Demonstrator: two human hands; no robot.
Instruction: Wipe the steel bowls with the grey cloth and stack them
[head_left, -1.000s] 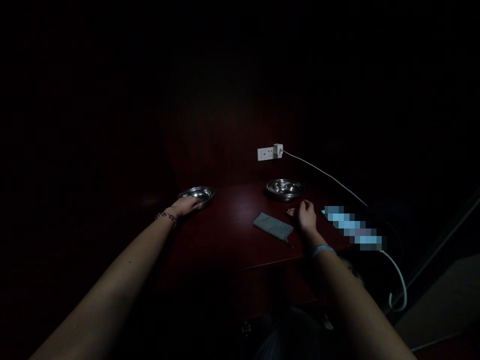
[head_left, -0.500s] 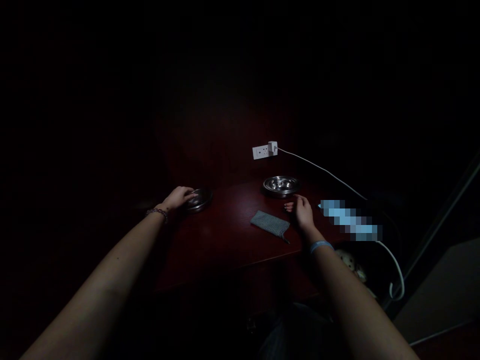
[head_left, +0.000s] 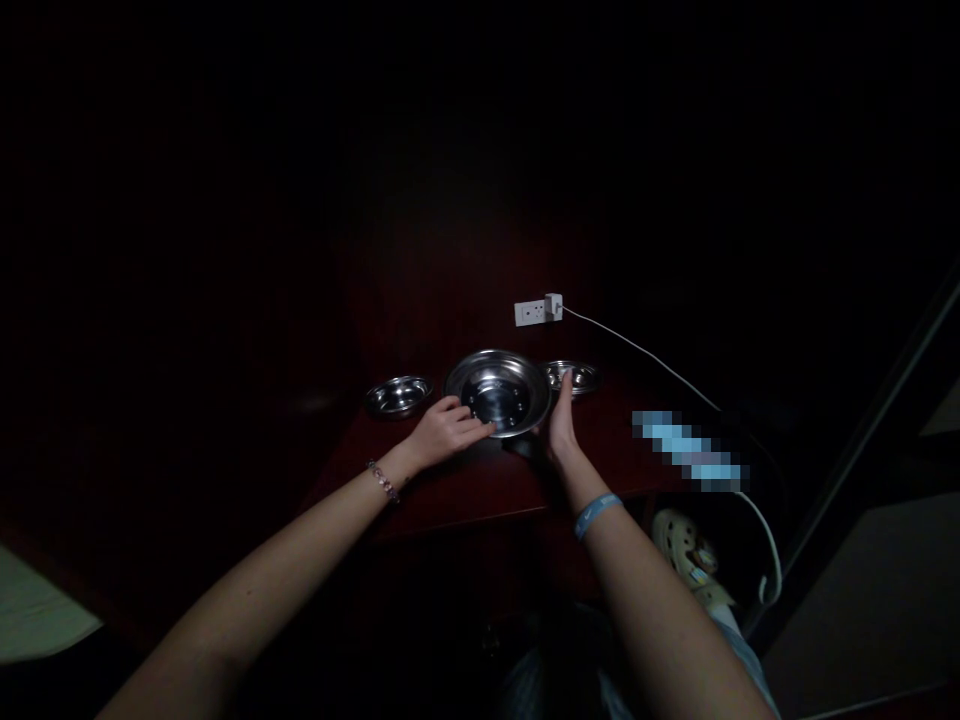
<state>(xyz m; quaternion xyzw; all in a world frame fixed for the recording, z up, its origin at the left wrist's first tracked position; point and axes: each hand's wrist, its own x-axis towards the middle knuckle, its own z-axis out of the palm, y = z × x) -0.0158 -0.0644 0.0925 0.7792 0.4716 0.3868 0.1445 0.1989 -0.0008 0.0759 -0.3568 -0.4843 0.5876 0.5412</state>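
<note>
A wide shiny steel bowl (head_left: pixel 499 395) is lifted above the table, tilted so its inside faces me. My left hand (head_left: pixel 450 430) is closed on its near left rim, with fingers reaching over into the bowl. At the right side of the same bowl is my right hand (head_left: pixel 562 425), its thumb raised and its fingers partly hidden under the rim. Behind my right thumb, a second steel bowl (head_left: pixel 581 377) rests on the table. Another steel bowl (head_left: pixel 400 395) stands to the left. Below the lifted bowl, a dark cloth (head_left: pixel 525 447) is mostly hidden.
The dark red table (head_left: pixel 457 505) has its front edge near me. A white socket (head_left: pixel 531 313) on the back wall holds a charger (head_left: pixel 554 306) with a white cable (head_left: pixel 645 347). A blurred-out blue item (head_left: pixel 686 445) lies at right, above a clog-style shoe (head_left: pixel 679 540).
My left hand has moved right from the left bowl. A steel bowl is now raised between my hands. My right hand has shifted left to its side. The view has moved slightly.
</note>
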